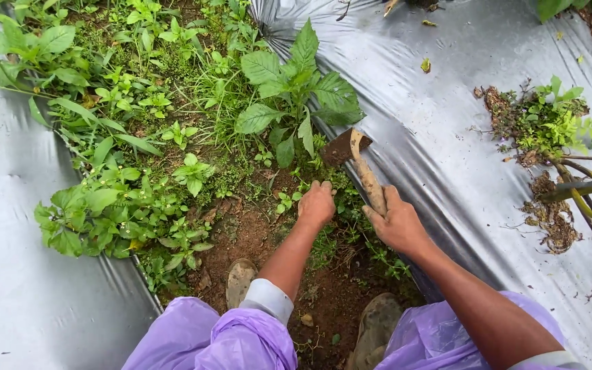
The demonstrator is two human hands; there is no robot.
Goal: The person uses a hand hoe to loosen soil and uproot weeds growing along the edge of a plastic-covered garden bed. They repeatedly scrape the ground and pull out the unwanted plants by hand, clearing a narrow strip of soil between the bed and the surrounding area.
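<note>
A strip of bare reddish-brown soil runs between two sheets of silver-grey plastic mulch, one on each side. Green weeds grow thick over the strip, with a taller broad-leaved plant at its edge. Two muddy boots stand on the soil. A heap of pulled weeds with roots lies on the right-hand sheet, with scattered leaf scraps.

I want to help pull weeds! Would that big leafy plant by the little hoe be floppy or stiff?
Probably floppy: the big leafy plant has thin, soft-looking leaves and slim stems. It likely feels light, though its roots sit in the soil, so it may resist a tug. The left hand grips smaller weeds nearby.
</note>
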